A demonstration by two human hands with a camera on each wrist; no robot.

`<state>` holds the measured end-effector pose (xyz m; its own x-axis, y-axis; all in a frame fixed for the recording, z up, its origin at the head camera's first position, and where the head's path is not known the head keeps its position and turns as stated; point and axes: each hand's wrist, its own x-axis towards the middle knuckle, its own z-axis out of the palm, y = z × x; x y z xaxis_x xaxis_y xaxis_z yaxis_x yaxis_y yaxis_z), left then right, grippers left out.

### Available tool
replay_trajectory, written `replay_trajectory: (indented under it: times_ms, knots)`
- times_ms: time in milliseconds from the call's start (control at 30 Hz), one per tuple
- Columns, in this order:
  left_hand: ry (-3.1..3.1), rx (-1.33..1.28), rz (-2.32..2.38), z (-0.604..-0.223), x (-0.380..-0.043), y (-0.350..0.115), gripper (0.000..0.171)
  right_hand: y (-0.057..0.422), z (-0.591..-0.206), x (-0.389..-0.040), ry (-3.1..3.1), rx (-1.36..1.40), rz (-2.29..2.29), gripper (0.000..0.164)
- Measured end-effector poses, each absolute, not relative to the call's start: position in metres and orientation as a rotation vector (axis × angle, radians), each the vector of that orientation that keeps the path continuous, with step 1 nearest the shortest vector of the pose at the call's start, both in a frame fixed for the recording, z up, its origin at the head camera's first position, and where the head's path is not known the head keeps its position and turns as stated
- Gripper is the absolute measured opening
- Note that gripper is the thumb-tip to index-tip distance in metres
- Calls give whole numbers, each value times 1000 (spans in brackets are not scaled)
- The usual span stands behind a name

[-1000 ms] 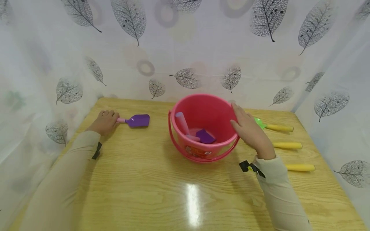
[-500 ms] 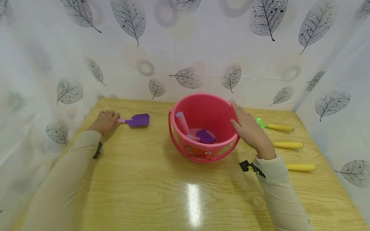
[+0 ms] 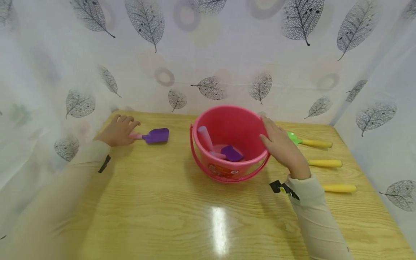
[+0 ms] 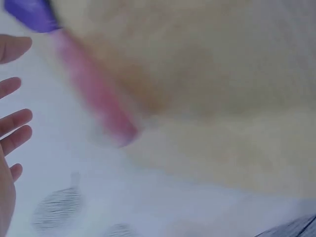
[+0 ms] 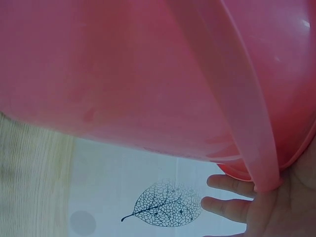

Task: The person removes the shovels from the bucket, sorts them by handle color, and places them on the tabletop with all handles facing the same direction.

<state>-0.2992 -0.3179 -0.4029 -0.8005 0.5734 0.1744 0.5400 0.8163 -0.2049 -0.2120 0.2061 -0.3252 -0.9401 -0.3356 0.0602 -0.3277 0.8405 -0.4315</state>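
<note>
A toy shovel (image 3: 157, 135) with a purple blade and pink handle lies at the left of the wooden table. My left hand (image 3: 116, 130) is over the handle end, fingers spread and apart from the pink handle (image 4: 96, 91) in the left wrist view. A red bucket (image 3: 232, 122) stands at the middle back, its bail lowered to the front. Inside it lie pink-handled tools and a purple blade (image 3: 232, 153). My right hand (image 3: 286, 150) holds the bucket's right rim, the thumb reaching over the inside and fingers (image 5: 229, 210) extending outside.
Several tools with yellow handles (image 3: 325, 163) lie to the right of the bucket, one with a green head (image 3: 293, 138); the right arm hides others' heads. A leaf-print curtain (image 3: 208, 54) encloses the back and sides of the table (image 3: 169, 209).
My left hand has let go of the shovel handle and risen slightly, its fingers spreading. The shovel, bucket and right hand have stayed in place.
</note>
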Motion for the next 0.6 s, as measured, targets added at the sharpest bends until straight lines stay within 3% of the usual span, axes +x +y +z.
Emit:
replay_trajectory:
  times_ms: [200, 600]
  knots:
    - [-2787, -916, 289, -349, -292, -291, 59, 206, -324, -211, 2998, -541, -714, 64]
    - [-2604, -1088, 310, -269, -264, -198, 59, 206, -327, -213, 3009, -535, -709, 65]
